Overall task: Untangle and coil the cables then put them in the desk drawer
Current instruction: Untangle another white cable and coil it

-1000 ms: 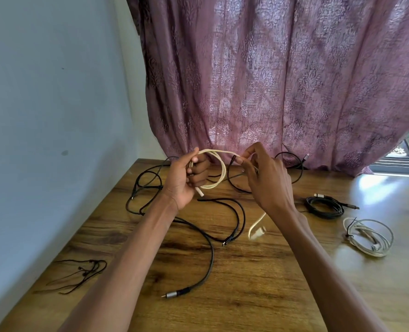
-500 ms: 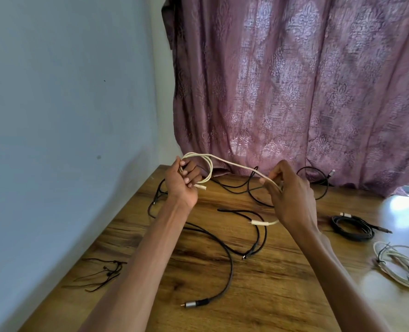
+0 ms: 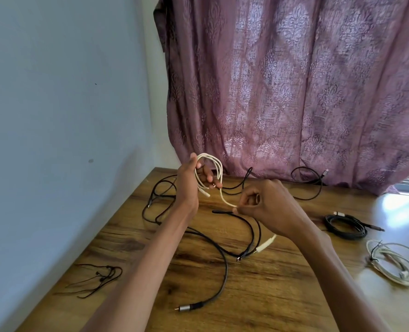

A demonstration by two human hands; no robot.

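- Two bare hands work a cream cable [image 3: 209,172] above the back-left part of a wooden desk [image 3: 258,283].
- The left hand [image 3: 189,185] holds several finished loops upright, its fingers [image 3: 207,177] curled round the bundle, thumb at the top of the loops.
- The right hand [image 3: 268,204] pinches the same cable's loose tail between thumb and fingertips, just right of and below the coil; a short slack curve joins the two hands.
- The tail's cream plug [image 3: 266,243] hangs below the right wrist, near the desk.
- The step in hand appears to be coiling; little cable remains.
- Next, the right hand would likely carry the tail up onto the loops, keeping them even.
- Loose black cables [image 3: 222,255] lie beneath; a coiled black cable [image 3: 344,227] and a coiled white cable [image 3: 395,264] sit toward the right edge.
- No drawer is in view.
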